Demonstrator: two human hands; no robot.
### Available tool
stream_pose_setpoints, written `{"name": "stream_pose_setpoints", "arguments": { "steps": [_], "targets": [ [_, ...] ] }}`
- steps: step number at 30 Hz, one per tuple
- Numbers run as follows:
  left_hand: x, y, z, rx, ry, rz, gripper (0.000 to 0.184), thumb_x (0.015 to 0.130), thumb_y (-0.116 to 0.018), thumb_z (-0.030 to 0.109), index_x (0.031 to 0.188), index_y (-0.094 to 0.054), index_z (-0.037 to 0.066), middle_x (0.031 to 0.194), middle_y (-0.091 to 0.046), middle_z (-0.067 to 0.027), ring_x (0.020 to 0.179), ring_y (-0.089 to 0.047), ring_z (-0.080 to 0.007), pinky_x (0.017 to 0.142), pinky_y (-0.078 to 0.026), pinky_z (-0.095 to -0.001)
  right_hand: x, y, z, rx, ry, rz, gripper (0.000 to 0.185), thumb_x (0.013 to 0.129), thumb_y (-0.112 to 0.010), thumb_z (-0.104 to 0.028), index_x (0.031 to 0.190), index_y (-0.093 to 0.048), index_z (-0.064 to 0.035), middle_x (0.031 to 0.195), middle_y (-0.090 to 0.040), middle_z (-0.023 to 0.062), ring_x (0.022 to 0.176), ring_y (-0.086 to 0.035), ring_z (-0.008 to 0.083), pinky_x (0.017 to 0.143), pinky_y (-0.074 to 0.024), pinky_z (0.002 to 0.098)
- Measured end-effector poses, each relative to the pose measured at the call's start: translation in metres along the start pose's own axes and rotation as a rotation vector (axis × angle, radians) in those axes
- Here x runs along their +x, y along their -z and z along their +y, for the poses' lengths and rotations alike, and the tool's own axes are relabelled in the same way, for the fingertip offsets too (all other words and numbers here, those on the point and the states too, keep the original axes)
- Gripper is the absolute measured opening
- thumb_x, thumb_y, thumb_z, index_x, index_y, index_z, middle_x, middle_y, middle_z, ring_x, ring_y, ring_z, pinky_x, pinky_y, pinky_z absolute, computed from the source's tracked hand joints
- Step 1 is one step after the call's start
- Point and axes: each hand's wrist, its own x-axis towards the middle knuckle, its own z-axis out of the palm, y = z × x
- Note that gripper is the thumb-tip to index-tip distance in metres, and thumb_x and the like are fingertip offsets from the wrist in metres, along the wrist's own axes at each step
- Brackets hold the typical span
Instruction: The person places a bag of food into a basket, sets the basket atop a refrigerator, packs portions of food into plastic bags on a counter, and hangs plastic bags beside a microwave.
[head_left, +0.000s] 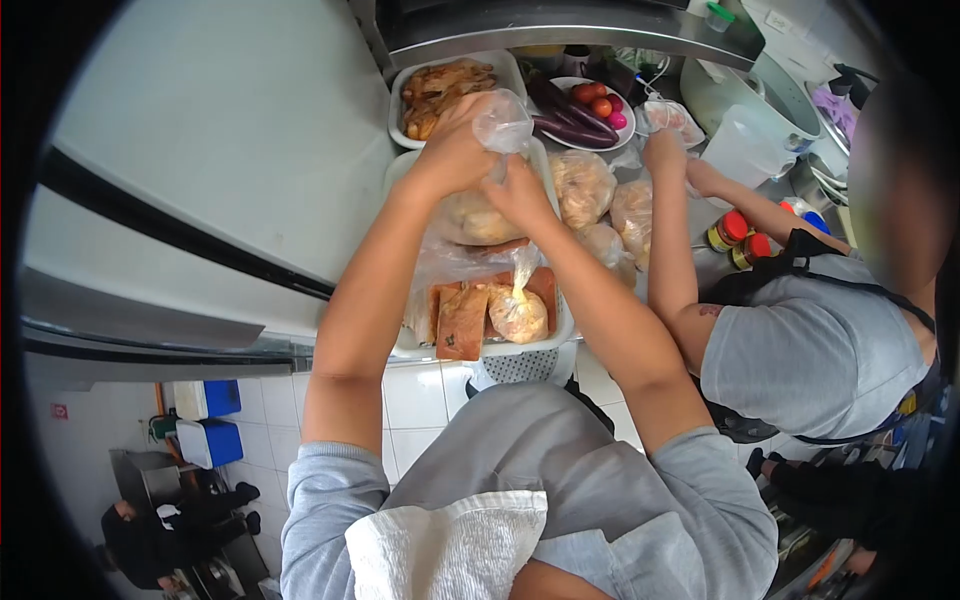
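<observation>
Over a white tray (545, 170), my left hand (460, 145) is closed on the gathered top of a clear plastic bag (502, 122). My right hand (520, 190) pinches the same bag just below it. Beneath both hands lies a bagged pale food item (472, 218). Nearer to me in the tray are brown slabs (462, 322) and a small knotted bag of yellowish food (518, 313). Behind my left hand, a second tray (398, 95) holds browned pieces of food.
Bagged food (582, 188) lies right of the tray, behind it a plate (625, 130) of eggplants and tomatoes. A co-worker (815, 335) at the right handles another bag (670, 120) near red-lidded jars (733, 228). A metal shelf edge (570, 32) crosses above; a large pale panel (220, 130) stands left.
</observation>
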Motion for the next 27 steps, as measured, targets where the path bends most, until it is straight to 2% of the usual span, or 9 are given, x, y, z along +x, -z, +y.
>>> {"name": "stream_pose_setpoints", "arguments": {
  "steps": [2, 4, 5, 9, 11, 14, 18, 24, 27],
  "targets": [
    [-0.01, -0.007, -0.017, 0.179, -0.042, -0.054, 0.038, 0.081, -0.057, 0.021, 0.115, -0.052, 0.005, 0.12, -0.051, -0.0117, 0.11, -0.048, -0.0246, 0.094, -0.036, -0.0339, 0.015, -0.021, 0.032, 0.115, -0.212, 0.017, 0.045, 0.075, -0.066, -0.03, 0.098, -0.057, 0.0072, 0.091, -0.063, 0.018, 0.09, -0.06, 0.0303, 0.08, -0.0446, 0.0375],
    [-0.019, -0.004, -0.021, -0.401, 0.426, -0.139, 0.044, 0.082, -0.059, 0.029, 0.117, -0.051, 0.003, 0.125, -0.046, -0.0146, 0.119, -0.041, -0.0269, 0.099, -0.031, -0.0369, 0.032, -0.032, 0.055, 0.31, -0.23, 0.076, 0.04, 0.077, -0.065, -0.029, 0.094, -0.059, 0.0067, 0.083, -0.063, 0.0155, 0.082, -0.061, 0.0284, 0.074, -0.0456, 0.0378],
    [-0.03, -0.008, -0.035, -0.36, 0.311, -0.136, 0.066, 0.077, -0.064, 0.041, 0.123, -0.043, -0.001, 0.131, -0.04, -0.0183, 0.126, -0.033, -0.0296, 0.102, -0.026, -0.0385, 0.037, -0.037, 0.063, 0.499, -0.255, 0.149, 0.036, 0.078, -0.063, -0.028, 0.089, -0.061, 0.0062, 0.075, -0.064, 0.013, 0.073, -0.062, 0.0264, 0.069, -0.0465, 0.038],
    [-0.085, -0.032, -0.011, -0.17, 0.39, -0.173, 0.084, 0.07, -0.067, 0.048, 0.129, -0.034, -0.002, 0.133, -0.036, -0.0203, 0.127, -0.03, -0.0319, 0.103, -0.023, -0.0418, 0.056, -0.042, 0.062, 0.517, -0.552, 0.172, 0.036, 0.083, -0.056, -0.03, 0.096, -0.061, 0.0037, 0.082, -0.064, 0.0155, 0.075, -0.06, 0.0229, 0.069, -0.0454, 0.0363],
    [-0.093, -0.053, 0.003, -0.088, 0.564, -0.254, 0.112, 0.063, -0.067, 0.056, 0.139, -0.007, 0.0, 0.145, -0.009, -0.0217, 0.136, -0.005, -0.0313, 0.107, -0.01, -0.0494, 0.051, -0.04, 0.022, 0.403, -0.404, 0.056, 0.041, 0.082, -0.056, -0.033, 0.097, -0.06, 0.005, 0.088, -0.063, 0.0209, 0.084, -0.061, 0.0277, 0.074, -0.0452, 0.0374],
    [-0.09, -0.084, -0.009, -0.174, 0.668, -0.097, 0.105, 0.067, -0.065, 0.054, 0.14, -0.007, 0.004, 0.144, -0.012, -0.0194, 0.135, -0.007, -0.0325, 0.104, -0.008, -0.0563, 0.056, -0.039, -0.012, 0.208, -0.373, -0.005, 0.043, 0.08, -0.056, -0.033, 0.099, -0.059, 0.006, 0.094, -0.061, 0.0266, 0.093, -0.059, 0.0351, 0.079, -0.0443, 0.0393],
    [-0.072, -0.097, -0.017, -0.075, 0.766, 0.004, 0.065, 0.074, -0.058, 0.048, 0.123, -0.043, 0.009, 0.127, -0.041, -0.0142, 0.125, -0.028, -0.0314, 0.098, -0.02, -0.0532, 0.051, -0.039, -0.033, 0.046, -0.327, -0.11, 0.049, 0.079, -0.056, -0.037, 0.101, -0.057, 0.0072, 0.099, -0.058, 0.0292, 0.096, -0.055, 0.0407, 0.083, -0.0429, 0.0409],
    [-0.077, -0.109, -0.023, 0.026, 0.621, 0.077, 0.054, 0.076, -0.056, 0.041, 0.119, -0.048, 0.01, 0.119, -0.05, -0.0135, 0.113, -0.043, -0.0284, 0.095, -0.027, -0.0476, 0.034, -0.036, -0.035, 0.258, -0.295, 0.001, 0.049, 0.079, -0.058, -0.043, 0.089, -0.06, 0.0055, 0.086, -0.062, 0.0202, 0.082, -0.061, 0.0313, 0.072, -0.0458, 0.0372],
    [-0.075, -0.119, -0.028, -0.212, 0.572, 0.261, 0.054, 0.076, -0.056, 0.039, 0.12, -0.047, 0.009, 0.121, -0.049, -0.0133, 0.114, -0.042, -0.0288, 0.096, -0.025, -0.0483, 0.032, -0.005, -0.071, 0.506, -0.203, -0.164, 0.042, 0.08, -0.06, -0.04, 0.066, -0.054, -0.0008, 0.061, -0.051, 0.0038, 0.06, -0.047, 0.0145, 0.056, -0.0406, 0.0288]
  ]
}}
